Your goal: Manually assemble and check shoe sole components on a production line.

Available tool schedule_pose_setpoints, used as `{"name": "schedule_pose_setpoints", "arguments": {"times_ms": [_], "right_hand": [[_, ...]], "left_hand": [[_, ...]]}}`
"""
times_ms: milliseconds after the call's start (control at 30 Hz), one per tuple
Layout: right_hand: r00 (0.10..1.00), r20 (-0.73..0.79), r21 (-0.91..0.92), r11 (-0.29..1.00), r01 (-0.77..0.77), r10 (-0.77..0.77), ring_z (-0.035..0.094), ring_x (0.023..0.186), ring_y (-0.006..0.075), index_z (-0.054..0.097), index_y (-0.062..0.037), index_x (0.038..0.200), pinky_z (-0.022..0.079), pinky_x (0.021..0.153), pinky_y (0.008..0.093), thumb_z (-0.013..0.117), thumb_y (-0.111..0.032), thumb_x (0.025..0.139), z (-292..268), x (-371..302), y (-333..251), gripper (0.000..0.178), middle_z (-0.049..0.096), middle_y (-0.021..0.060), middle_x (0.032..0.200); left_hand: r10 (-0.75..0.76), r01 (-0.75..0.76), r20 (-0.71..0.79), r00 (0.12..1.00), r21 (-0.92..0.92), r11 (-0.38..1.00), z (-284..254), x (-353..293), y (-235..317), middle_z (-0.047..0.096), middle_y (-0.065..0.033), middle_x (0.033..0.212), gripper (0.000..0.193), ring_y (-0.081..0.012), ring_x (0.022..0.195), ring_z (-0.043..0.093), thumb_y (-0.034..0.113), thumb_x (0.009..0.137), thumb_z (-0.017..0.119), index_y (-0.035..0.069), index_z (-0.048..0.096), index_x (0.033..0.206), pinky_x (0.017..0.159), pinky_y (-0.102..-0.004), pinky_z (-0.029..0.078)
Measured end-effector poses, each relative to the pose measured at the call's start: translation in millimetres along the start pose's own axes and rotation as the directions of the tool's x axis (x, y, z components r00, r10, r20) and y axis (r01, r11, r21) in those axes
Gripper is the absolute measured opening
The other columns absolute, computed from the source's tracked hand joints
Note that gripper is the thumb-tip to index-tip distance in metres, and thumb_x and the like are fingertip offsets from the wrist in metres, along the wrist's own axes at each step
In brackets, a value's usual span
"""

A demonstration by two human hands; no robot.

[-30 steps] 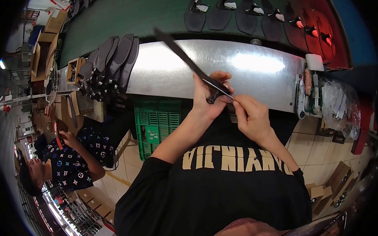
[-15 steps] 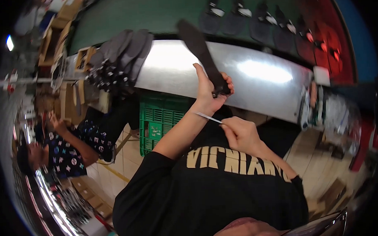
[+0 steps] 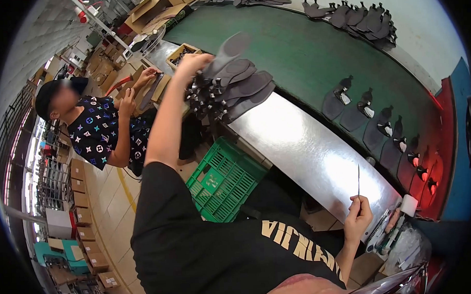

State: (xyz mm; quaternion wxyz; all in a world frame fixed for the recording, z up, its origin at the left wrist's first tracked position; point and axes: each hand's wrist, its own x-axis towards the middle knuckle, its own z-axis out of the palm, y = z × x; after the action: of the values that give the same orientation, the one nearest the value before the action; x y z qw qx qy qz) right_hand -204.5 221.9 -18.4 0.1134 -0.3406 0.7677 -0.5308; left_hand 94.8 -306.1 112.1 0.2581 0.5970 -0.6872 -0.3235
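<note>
My left hand (image 3: 192,65) reaches far left, closed on one end of a dark grey sandal sole (image 3: 234,46). It holds that sole over a pile of similar sandal soles (image 3: 250,90) with shiny ornaments bunched at their near ends, on the left end of the metal table. Beside the table's right part, my right hand (image 3: 357,216) pinches a thin metal blade-like tool (image 3: 359,182), which points upward. The grip of that tool is hidden by my fingers.
Beyond the metal table (image 3: 297,137) runs a green conveyor belt (image 3: 289,57) carrying rows of sandals (image 3: 366,108). A green crate (image 3: 223,178) stands below. At left a co-worker (image 3: 97,128) handles a dark sole. Tools and a plastic bag (image 3: 405,250) sit at right.
My left hand has swung from in front of me to the pile at far left with a sole. My right hand has moved right, still pinching the thin tool. The view has turned.
</note>
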Motion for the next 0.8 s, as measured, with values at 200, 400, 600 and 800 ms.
{"name": "schedule_pose_setpoints", "arguments": {"times_ms": [200, 400, 600, 800], "right_hand": [[0.987, -0.138, -0.098, 0.99, -0.101, 0.087, 0.05, 0.065, 0.0134, 0.064, 0.0036, 0.102, 0.041, 0.059, 0.0279, 0.051, -0.002, 0.095, -23, 4, 28, 0.016, 0.056, 0.0066, 0.075], [0.984, -0.173, -0.433, 0.9, -0.038, -0.042, 0.058, 0.085, 0.0347, 0.063, 0.0018, 0.116, 0.047, 0.077, 0.0403, 0.057, 0.0, 0.086, -41, 9, 57, 0.031, 0.056, 0.0173, 0.093], [0.981, -0.182, -0.566, 0.823, -0.053, -0.063, 0.056, 0.089, 0.0356, 0.063, -0.0021, 0.12, 0.046, 0.08, 0.0426, 0.062, -0.001, 0.083, -54, 2, 72, 0.037, 0.057, 0.0162, 0.092], [0.976, -0.208, -0.606, 0.792, -0.076, -0.066, 0.053, 0.094, 0.0336, 0.059, -0.0059, 0.128, 0.044, 0.087, 0.0423, 0.064, -0.001, 0.081, -55, -4, 73, 0.048, 0.055, 0.0149, 0.101]], "left_hand": [[0.358, -0.234, -0.249, 0.9, 0.418, 0.878, 30, 18, 28, 0.075, -0.0107, 0.083, 0.055, -0.0225, 0.081, 0.072, 0.058, 0.084, 0.063, 0.006, 0.076, 0.095, 0.075, -0.036, 0.054], [0.678, -0.679, 0.142, 0.721, -0.048, 0.732, 255, -24, 78, 0.067, -0.0159, 0.12, 0.048, -0.0286, 0.111, 0.064, 0.041, 0.082, 0.071, 0.008, 0.07, 0.117, 0.095, -0.0358, 0.049], [0.617, -0.685, 0.358, 0.701, 0.097, 0.722, 416, -44, 90, 0.041, -0.018, 0.15, 0.049, -0.0425, 0.14, 0.035, 0.048, 0.085, 0.067, 0.022, 0.065, 0.126, 0.111, -0.0622, 0.024], [0.673, -0.703, 0.206, 0.711, 0.169, 0.691, 408, -85, 85, 0.052, -0.0191, 0.14, 0.043, -0.0429, 0.133, 0.044, 0.043, 0.085, 0.069, 0.013, 0.066, 0.116, 0.106, -0.0619, 0.032]]}}
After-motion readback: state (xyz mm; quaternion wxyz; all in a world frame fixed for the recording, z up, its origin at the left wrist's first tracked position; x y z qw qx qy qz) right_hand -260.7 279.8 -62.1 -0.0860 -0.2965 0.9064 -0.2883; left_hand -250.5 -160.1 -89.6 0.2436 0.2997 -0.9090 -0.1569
